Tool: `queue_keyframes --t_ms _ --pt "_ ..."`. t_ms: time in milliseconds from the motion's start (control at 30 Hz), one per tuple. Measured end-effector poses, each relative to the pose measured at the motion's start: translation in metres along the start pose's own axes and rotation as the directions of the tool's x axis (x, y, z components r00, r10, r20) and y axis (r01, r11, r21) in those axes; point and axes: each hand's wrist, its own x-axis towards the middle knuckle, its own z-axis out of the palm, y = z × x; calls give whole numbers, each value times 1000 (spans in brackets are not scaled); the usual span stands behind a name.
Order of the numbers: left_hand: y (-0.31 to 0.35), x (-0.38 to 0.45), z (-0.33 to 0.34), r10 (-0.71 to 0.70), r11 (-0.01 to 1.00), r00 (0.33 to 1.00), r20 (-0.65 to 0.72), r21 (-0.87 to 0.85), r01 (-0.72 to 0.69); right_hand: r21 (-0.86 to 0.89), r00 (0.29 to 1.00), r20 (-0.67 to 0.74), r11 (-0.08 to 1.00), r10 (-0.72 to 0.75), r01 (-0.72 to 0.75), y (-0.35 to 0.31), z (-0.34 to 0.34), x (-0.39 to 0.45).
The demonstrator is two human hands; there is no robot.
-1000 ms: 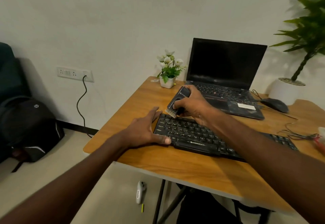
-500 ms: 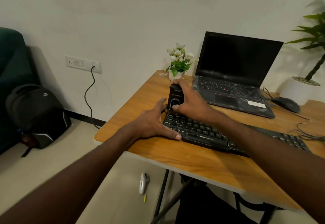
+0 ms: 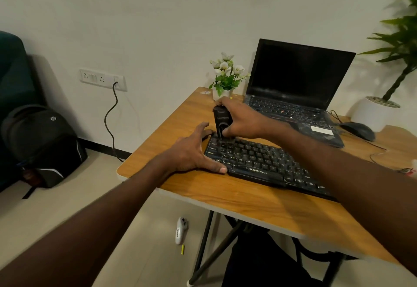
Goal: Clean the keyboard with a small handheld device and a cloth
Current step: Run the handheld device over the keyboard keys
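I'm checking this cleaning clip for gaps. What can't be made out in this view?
- Cleaning device tip: hidden where it meets the keyboard, behind the right hand.
- Cloth: none visible in the head view.
- Keyboard's right end: covered by the right forearm.
- Key legends: too small and blurred.
- Tall plant: blurred, cut off by the right edge.
- Left hand: hides the keyboard's left edge.

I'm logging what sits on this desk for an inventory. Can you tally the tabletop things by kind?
Keyboards: 1, the black rectangular plastic keyboard
Laptops: 1, the open black laptop
Mice: 1, the dark rounded mouse
Potted plants: 2, the small white-flowered pot and the large white pot
Cleaning devices: 1, the small black handheld device
Total: 6
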Motion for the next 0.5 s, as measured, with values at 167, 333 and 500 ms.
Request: queue_keyframes --t_ms 167,333,500 --pt "3 -2 1 36 999 999 0 -14 -36 183 984 -155 982 82 -53 4 20 5" --pt "2 -3 2 25 999 1000 3 -34 -24 211 992 -98 976 82 -60 3 16 2" --pt "3 -3 0 -9 999 1000 5 -35 9 245 991 -1 960 137 -132 3 -1 -1"
